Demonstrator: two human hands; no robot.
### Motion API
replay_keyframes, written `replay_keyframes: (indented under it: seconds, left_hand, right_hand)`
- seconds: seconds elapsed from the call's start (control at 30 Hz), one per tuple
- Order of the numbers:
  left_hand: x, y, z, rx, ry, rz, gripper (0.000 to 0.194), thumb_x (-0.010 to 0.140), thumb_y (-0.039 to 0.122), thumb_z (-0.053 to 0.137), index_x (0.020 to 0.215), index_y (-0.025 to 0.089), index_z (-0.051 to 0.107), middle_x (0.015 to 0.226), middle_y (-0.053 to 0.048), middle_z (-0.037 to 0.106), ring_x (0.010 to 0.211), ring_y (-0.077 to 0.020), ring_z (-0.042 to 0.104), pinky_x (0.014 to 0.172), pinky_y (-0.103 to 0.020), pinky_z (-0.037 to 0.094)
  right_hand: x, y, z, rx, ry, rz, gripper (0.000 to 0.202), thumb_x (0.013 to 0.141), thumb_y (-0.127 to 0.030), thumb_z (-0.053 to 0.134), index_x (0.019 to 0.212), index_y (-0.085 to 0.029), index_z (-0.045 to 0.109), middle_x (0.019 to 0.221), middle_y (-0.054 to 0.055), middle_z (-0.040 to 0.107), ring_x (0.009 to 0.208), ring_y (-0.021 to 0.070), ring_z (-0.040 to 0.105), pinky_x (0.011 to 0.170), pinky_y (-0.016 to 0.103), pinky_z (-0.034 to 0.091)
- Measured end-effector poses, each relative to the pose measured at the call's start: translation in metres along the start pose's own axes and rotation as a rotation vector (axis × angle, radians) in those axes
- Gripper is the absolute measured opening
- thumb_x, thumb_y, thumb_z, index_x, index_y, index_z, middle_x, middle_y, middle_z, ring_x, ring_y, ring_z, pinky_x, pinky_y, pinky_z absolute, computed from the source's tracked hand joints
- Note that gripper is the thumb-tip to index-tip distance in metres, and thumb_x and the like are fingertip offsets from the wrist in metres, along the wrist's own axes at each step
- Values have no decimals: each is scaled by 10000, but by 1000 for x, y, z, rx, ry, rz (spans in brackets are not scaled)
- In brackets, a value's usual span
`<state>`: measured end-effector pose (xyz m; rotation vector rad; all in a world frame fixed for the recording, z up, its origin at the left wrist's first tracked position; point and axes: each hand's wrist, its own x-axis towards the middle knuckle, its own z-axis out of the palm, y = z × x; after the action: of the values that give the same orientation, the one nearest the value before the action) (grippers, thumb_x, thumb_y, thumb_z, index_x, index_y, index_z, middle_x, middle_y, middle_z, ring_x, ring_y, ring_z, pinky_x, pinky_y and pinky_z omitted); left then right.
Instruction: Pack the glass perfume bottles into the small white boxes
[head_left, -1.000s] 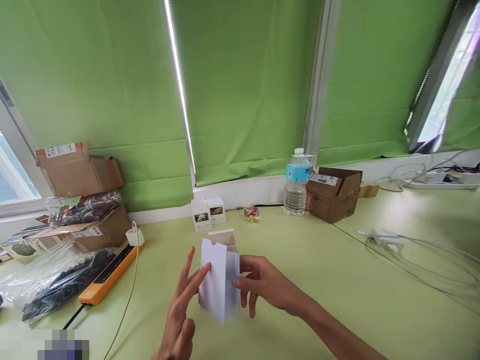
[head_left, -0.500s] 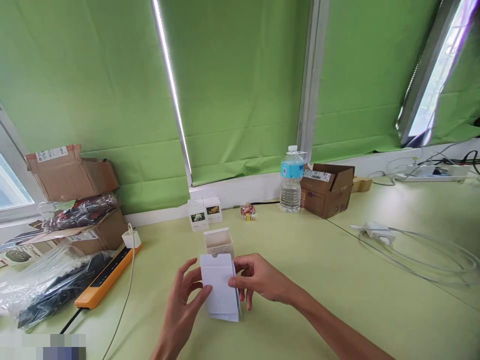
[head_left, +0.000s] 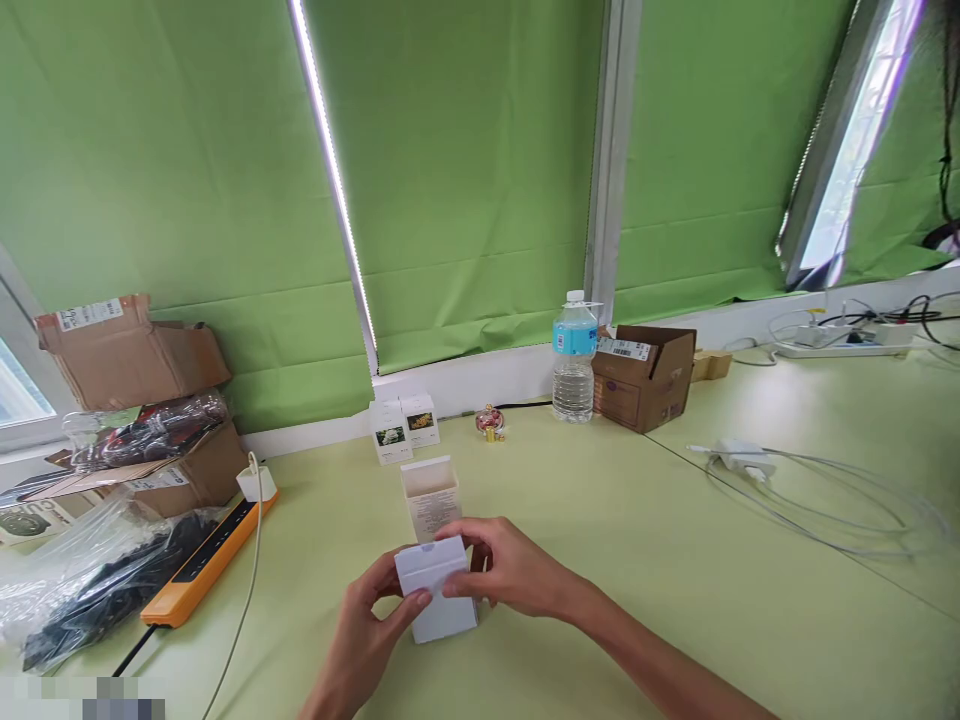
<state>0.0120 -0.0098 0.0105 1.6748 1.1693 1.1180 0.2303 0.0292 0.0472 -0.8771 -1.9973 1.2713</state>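
A white folded cardboard piece is between my two hands low in the middle of the view, a crease running across it. My left hand grips its left edge, thumb on the front and fingers behind. My right hand pinches the right side, with the thumb pressed on the front face. Just beyond my hands stands an open white box with small print on its side. Farther back are two small white boxes with flower pictures, one at the left and one at the right.
A small pink and gold bottle stands near the wall, left of a water bottle and a cardboard box. At left lie an orange power strip, plastic bags and stacked cartons. A white charger with cable lies right.
The white cardboard piece was a taller, flat panel with loose edges; now its top is bent toward me along a crease. My right hand has shifted slightly downward. The view has turned a little.
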Motion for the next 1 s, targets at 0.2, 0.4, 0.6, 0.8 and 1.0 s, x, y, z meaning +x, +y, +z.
replay_keyframes:
  seconds: [0.2,0.4,0.6,0.8,1.0]
  left_hand:
    - [0,-8,1,-50,-63,0,424,823,488,608,1133,203,658,1108,-88,708,997,-270,647,850,-362,523]
    - [9,-24,-5,-170,97,136,721,800,749,371,1214,195,574,1171,-135,658,1005,-292,636,794,-390,537]
    - [37,-4,-12,77,351,103,428,848,453,584,1218,251,507,1314,-94,540,1106,-250,588,892,-423,507]
    - [65,5,9,183,297,282,380,815,333,633,1179,254,556,1422,-89,457,1350,-269,375,1065,-462,360]
    - [68,1,16,31,220,133,402,812,342,616,1191,246,521,1123,-61,666,1013,-237,643,897,-405,491]
  right_hand:
    - [-2,-2,-4,-85,-3,-24,381,707,-439,755,1024,-234,700,860,-19,660,657,108,500,572,209,386]
    - [0,1,-8,-57,30,-17,281,728,-381,739,925,-184,708,762,-19,630,636,107,490,541,204,363]
    - [-4,-9,-26,9,67,-14,298,741,-414,723,892,-159,696,727,-11,602,606,103,488,497,195,363]
    - [-2,-6,-51,63,169,-26,385,767,-503,678,911,-147,662,754,14,630,540,92,515,429,196,357]
    - [2,-2,-58,192,253,-42,478,742,-519,704,1007,-125,646,756,29,642,493,99,540,414,221,429]
